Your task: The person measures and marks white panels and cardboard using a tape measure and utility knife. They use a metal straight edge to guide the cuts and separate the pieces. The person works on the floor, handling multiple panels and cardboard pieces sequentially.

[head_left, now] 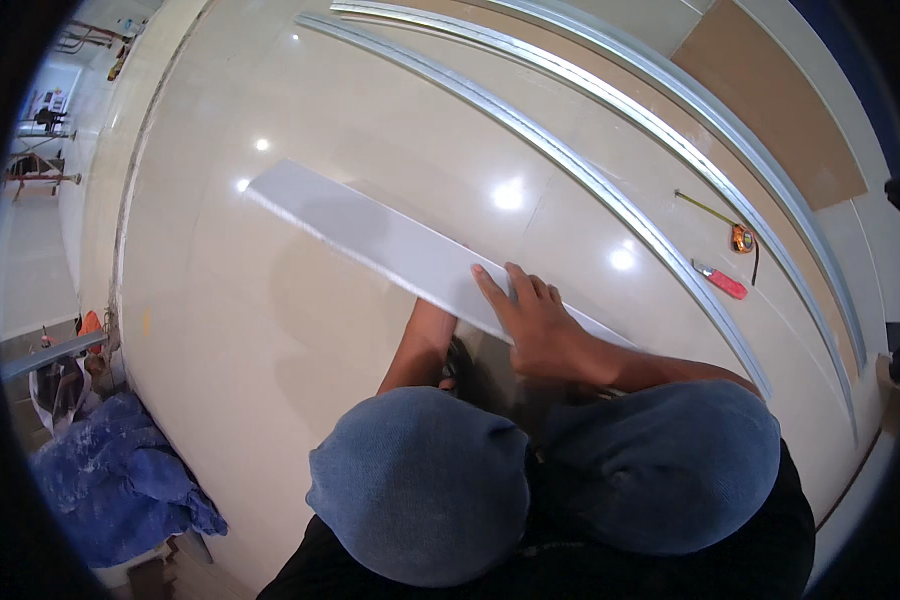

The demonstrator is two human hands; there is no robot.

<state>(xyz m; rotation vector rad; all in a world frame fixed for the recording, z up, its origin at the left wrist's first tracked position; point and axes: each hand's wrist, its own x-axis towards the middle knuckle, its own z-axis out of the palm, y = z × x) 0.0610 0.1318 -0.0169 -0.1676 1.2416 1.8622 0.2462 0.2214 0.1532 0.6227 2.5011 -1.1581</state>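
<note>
A long, narrow strip of white board (pixel 370 232) slants across in front of my knees, its far left end raised over the glossy floor. The near long edge looks rough. My right hand (pixel 545 325) lies across the strip with a finger stretched over its face and the other fingers bent at the far edge, gripping it. From below, my left forearm (pixel 420 345) passes under the strip, which hides the left hand and its fingers. The strip's right end runs behind my right forearm.
Long metal channels (pixel 540 135) curve along the right. Among them lie a tape measure (pixel 741 238), partly drawn out, and a red-handled utility knife (pixel 722 281). A brown board (pixel 770 100) lies beyond. Blue cloth (pixel 120 480) is heaped at lower left, below a metal bar (pixel 55 355).
</note>
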